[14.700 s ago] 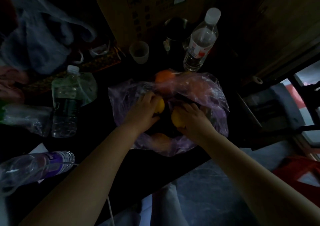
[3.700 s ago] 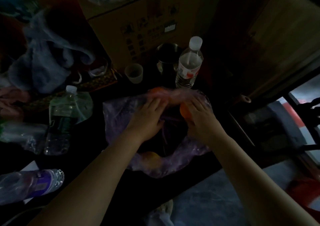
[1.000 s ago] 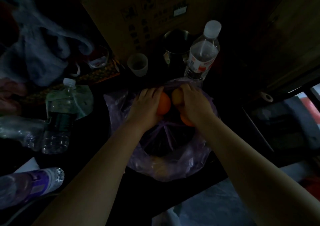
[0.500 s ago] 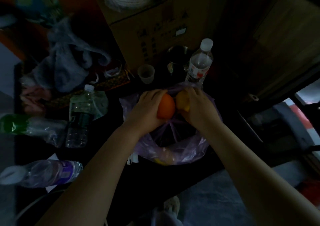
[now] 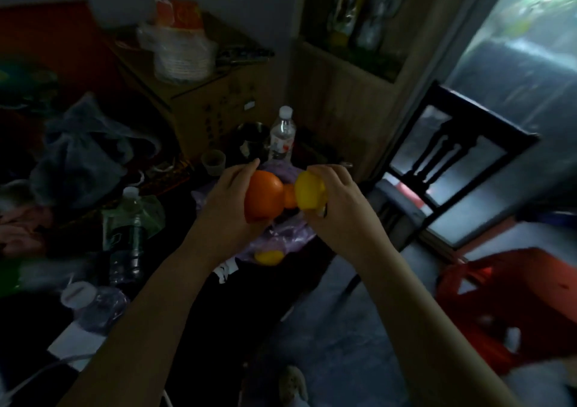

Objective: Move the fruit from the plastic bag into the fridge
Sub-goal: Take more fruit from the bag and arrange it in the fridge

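Your forearms reach forward from the bottom edge. Your left hand (image 5: 229,202) is wrapped around a large round orange fruit (image 5: 263,195), smooth-skinned, fingers curled over its far side. Your right hand (image 5: 335,202) grips a round yellow fruit (image 5: 307,190); a smaller orange fruit (image 5: 289,196) sits between the two, which hand holds it you can't tell. All three are held up above the crumpled translucent purple plastic bag (image 5: 281,235), which lies on the dark table (image 5: 193,269) near its edge. One more yellow fruit (image 5: 268,257) remains inside the bag's near end. Beyond: a clear water bottle with white cap (image 5: 282,135), a small pale cup (image 5: 213,161), a brown cardboard box (image 5: 212,107). Dark wooden chair (image 5: 449,169) right, grey floor below.
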Tool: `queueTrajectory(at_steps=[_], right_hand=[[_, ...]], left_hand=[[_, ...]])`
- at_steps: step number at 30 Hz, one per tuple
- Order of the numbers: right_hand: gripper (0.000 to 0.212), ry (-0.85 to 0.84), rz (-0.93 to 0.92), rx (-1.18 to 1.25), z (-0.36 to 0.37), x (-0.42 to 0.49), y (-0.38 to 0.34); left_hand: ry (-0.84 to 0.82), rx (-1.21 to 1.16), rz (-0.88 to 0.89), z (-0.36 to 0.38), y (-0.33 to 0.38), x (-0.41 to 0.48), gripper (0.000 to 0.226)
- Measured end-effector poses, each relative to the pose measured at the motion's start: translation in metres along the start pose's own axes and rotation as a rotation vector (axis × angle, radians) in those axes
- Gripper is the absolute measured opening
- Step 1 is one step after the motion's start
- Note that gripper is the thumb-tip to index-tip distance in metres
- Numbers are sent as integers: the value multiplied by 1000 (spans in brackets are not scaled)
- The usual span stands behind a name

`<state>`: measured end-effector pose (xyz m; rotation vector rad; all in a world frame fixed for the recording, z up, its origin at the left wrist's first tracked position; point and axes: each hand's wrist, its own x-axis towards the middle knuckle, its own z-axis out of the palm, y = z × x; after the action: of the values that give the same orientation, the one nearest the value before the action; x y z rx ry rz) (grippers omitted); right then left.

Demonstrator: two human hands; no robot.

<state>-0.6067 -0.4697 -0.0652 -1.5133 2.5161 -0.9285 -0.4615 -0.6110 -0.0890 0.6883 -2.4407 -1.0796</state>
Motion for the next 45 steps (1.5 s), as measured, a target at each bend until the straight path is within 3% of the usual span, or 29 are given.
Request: queueTrajectory(at_steps=[10, 16, 30, 45], right_hand=[[62, 262, 97, -46, -59, -140, -102], [65, 398, 189, -143, -99, -222, -146], [73, 550, 553, -378, -168, -412, -190], [69, 834, 857, -508, -225, -700, -260]], left_hand=[[-53, -16, 320, -57, 74, -103, 87], [-192, -59, 517, -58, 129, -146, 89], [-422, -142, 858, 12, 242, -250, 92], [-827, -371, 1106, 106, 381, -482, 83]])
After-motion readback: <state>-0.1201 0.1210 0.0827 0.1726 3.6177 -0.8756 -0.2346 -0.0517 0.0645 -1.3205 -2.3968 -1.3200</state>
